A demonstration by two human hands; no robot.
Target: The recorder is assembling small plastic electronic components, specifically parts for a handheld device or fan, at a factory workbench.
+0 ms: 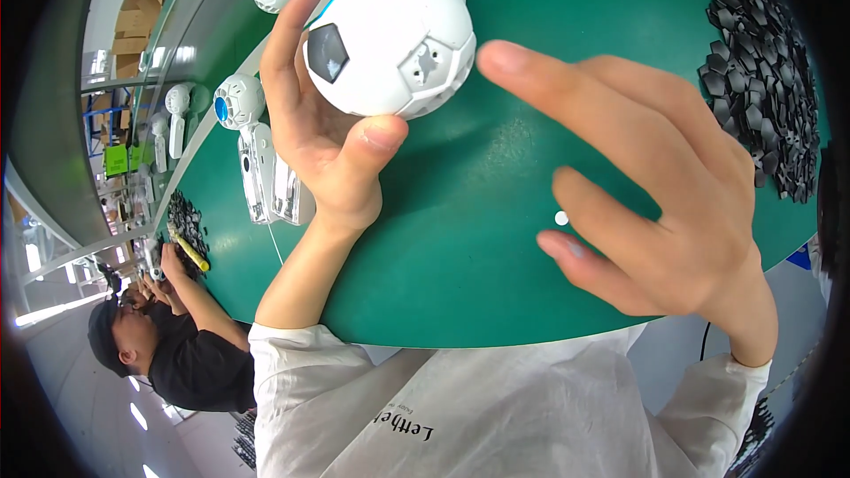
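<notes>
Left hand (328, 146) holds ball (390, 31); right (695, 204) perhaps touching.

Bright light, soft shadows, fisheye-bent edges, black corners

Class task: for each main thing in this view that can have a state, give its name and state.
Left hand: curled around the white ball.
White ball: held up, black panel fitted, another recess uncovered.
Right hand: open, fingers apart, some bent.
Black pieces: heaped loose on the green table.
Co-worker: arm stretched forward.
</notes>
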